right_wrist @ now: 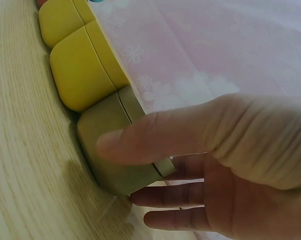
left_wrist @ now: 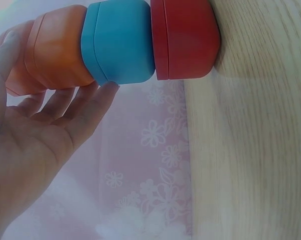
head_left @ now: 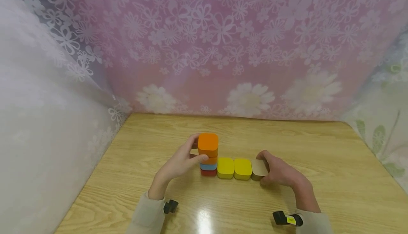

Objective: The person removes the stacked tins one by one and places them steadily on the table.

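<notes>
A stack of rounded blocks (head_left: 208, 155) is being steadied on the wooden table (head_left: 318, 177) by the left hand (head_left: 180, 163): red block (left_wrist: 188, 40) at the bottom, blue block (left_wrist: 120, 42) above it, orange blocks (head_left: 208, 142) on top. The upper orange blocks are being clasped between curled fingers and thumb. Touching the stack's right side, two yellow blocks (head_left: 234, 168) are being kept in a row. The khaki block (right_wrist: 115, 145) at the row's end is being pinched by the right hand (head_left: 280, 173), thumb across its face.
</notes>
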`<action>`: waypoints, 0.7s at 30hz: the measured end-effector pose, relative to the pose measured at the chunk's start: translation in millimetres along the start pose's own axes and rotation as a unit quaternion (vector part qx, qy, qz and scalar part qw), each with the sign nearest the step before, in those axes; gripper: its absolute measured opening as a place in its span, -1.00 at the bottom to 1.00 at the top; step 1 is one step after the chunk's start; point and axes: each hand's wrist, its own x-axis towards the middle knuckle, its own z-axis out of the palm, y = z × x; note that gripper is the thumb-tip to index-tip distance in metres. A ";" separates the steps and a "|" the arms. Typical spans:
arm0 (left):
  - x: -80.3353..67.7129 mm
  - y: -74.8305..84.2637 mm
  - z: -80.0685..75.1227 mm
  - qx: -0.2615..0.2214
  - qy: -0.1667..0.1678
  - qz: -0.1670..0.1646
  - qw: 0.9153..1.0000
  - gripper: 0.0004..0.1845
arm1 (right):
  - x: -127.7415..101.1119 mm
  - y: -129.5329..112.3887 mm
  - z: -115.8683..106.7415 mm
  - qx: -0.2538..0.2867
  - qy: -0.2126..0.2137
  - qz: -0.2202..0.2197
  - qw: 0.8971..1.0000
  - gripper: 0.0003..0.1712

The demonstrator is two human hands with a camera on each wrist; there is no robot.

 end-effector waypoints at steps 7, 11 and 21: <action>-1.0 -0.1 -0.1 -0.001 -0.002 0.001 1.000 -0.31 | -1.0 -1.6 -2.7 0.001 -0.017 -0.001 1.000 0.09; -0.6 -0.1 0.5 0.000 -0.003 0.004 1.000 -0.31 | -3.8 -4.4 -6.1 -0.003 -0.012 -0.010 1.000 0.15; -1.1 1.7 1.6 0.002 0.004 -0.009 1.000 -0.32 | -6.3 -19.1 -11.1 -0.005 0.026 -0.038 0.999 0.06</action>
